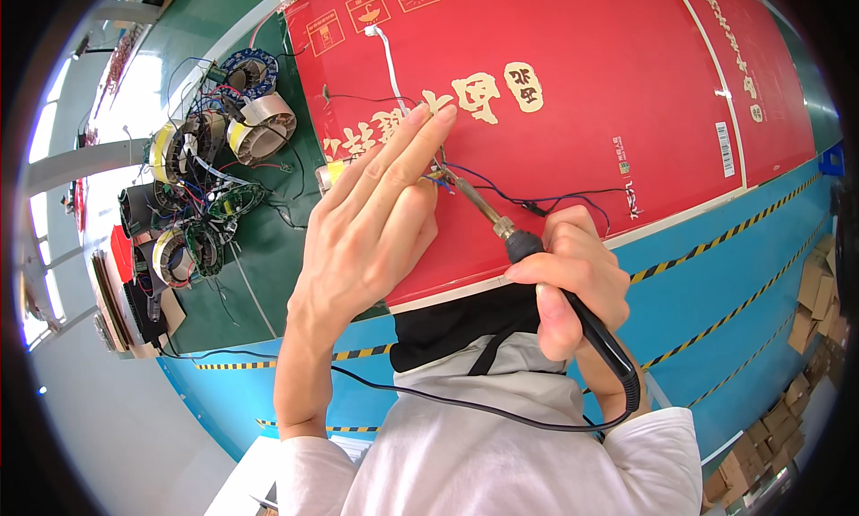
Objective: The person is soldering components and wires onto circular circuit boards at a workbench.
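Note:
My right hand [582, 274] is wrapped round the black handle of a soldering iron [522, 243]. Its metal shaft slants up and left, with the tip by a small cluster of wire ends [442, 174] at my left fingertips. My left hand [371, 216] lies over a part on the red cardboard, index and middle fingers long and close together. Its thumb and what it grips are hidden beneath. A cream, yellow-marked piece [331, 174] peeks out at its left. Blue and black wires [510, 198] trail right from the cluster; a white cable [389, 64] runs up to a small plug.
Several round motor-like parts with wires and circuit boards [259, 127] pile up on the green table [273, 288] at left. The iron's black cord [474, 410] loops across my lap. Brown boxes [761, 444] stand on the floor at far right.

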### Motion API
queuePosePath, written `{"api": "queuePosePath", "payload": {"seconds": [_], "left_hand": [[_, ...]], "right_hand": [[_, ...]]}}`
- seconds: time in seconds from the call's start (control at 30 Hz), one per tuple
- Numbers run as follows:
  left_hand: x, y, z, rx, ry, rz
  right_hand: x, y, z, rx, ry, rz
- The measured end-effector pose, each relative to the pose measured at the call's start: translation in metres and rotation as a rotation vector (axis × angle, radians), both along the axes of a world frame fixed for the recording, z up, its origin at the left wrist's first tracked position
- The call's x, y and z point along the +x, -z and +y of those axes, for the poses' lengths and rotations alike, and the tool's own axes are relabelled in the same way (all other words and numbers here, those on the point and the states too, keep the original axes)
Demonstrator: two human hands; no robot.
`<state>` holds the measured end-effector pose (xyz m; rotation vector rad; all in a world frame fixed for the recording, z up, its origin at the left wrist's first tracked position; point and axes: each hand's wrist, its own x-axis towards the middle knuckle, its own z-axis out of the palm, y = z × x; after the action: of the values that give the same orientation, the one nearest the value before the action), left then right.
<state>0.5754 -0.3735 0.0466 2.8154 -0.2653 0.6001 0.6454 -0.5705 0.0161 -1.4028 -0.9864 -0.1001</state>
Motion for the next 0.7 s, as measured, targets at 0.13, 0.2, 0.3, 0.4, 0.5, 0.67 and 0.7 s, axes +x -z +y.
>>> {"api": "queuePosePath", "payload": {"seconds": [0.13, 0.2, 0.3, 0.4, 0.5, 0.67, 0.7], "left_hand": [[0.001, 0.001, 0.0, -0.002, 0.02, 0.0], [0.002, 0.0, -0.001, 0.0, 0.018, 0.007], [0.003, 0.0, -0.001, 0.003, 0.016, 0.013], [0.002, -0.001, 0.0, -0.004, 0.002, 0.008], [0.001, -0.004, 0.006, -0.018, -0.02, -0.005], [-0.007, -0.011, 0.023, -0.017, -0.099, 0.017], [-0.006, -0.011, 0.023, -0.014, -0.101, 0.015]], "right_hand": [[0.0, 0.0, 0.0, -0.006, 0.0, -0.009], [0.0, 0.001, 0.0, -0.006, 0.0, -0.01], [0.0, 0.0, 0.0, -0.002, 0.006, -0.013], [-0.001, 0.001, 0.001, 0.015, 0.015, -0.021], [-0.002, 0.0, -0.002, 0.048, 0.01, -0.024], [-0.007, 0.001, -0.004, 0.132, 0.022, 0.002], [-0.008, 0.001, -0.005, 0.129, 0.027, 0.004]]}}
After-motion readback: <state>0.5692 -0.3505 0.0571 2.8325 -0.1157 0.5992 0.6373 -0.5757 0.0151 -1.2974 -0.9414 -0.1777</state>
